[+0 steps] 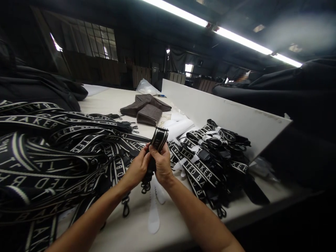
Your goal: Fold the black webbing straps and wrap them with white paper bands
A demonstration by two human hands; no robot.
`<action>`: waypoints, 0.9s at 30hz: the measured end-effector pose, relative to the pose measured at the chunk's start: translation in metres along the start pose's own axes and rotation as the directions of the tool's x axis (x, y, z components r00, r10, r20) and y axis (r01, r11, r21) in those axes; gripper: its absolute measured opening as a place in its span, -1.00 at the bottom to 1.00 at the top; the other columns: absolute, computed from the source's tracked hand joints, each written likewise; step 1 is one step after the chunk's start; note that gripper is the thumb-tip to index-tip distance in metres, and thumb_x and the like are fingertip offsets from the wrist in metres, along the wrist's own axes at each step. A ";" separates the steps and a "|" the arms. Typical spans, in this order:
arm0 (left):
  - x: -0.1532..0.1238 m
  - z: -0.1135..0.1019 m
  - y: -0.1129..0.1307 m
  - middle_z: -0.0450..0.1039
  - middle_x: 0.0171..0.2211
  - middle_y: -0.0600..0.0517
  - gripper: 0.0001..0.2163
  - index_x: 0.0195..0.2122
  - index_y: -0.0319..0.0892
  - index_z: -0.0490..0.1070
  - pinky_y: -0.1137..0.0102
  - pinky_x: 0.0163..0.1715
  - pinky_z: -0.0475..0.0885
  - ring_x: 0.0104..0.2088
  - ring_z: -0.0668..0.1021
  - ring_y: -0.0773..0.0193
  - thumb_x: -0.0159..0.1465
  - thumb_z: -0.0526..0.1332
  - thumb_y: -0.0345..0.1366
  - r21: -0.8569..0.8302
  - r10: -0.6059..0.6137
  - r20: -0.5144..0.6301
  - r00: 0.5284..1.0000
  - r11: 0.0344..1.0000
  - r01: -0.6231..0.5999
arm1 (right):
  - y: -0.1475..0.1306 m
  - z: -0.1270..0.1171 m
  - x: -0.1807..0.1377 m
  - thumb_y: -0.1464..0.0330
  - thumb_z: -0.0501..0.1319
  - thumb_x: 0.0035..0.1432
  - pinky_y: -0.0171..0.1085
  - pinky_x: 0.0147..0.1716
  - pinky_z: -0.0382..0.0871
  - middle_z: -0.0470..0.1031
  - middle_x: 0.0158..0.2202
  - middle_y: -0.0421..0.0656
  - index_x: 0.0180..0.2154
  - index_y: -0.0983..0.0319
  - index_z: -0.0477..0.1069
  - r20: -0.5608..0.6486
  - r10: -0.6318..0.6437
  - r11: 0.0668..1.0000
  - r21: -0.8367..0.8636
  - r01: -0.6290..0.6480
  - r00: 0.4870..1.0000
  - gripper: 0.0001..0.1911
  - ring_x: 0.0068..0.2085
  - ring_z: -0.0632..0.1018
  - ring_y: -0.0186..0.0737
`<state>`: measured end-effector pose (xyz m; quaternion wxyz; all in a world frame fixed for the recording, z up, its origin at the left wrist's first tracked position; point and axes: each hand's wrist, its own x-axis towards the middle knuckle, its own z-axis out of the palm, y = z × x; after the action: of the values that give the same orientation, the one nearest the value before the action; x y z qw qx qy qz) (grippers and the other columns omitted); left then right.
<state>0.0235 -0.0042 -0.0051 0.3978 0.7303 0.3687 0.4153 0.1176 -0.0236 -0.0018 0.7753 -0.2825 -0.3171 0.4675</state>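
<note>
A black-and-white lettered webbing strap is folded over and held upright in front of me. Around its left side my left hand is closed, fingertips on the strap. My right hand grips the same strap from the right, thumb across it. Black metal clips dangle below the hands. White serrated strips lie on the table just under them. To the left spreads a large heap of loose straps. On the right is a pile of folded straps wrapped with white strips.
Dark brown bags rest farther back on the white table, near a clear plastic bag. A white board stands along the right side. Big black bags sit at the left; dark bulky material rises beyond the board.
</note>
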 end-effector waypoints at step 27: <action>-0.013 -0.003 0.031 0.45 -0.46 -0.03 -0.71 -0.21 -0.19 0.34 0.35 -0.49 0.41 -0.52 0.50 0.20 0.24 0.19 -0.05 -0.169 -0.257 0.382 0.888 0.925 0.340 | -0.031 -0.005 0.014 0.15 0.42 0.02 -0.33 -0.33 0.43 0.07 -0.65 -0.41 -0.51 0.20 0.23 0.184 0.232 0.960 0.115 -0.255 0.955 -0.59 -0.60 0.20 -0.46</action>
<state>0.0226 -0.0277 0.0189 0.5989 0.6756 0.3491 0.2510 0.1433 -0.0242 0.0206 0.6996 -0.2247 -0.3115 0.6025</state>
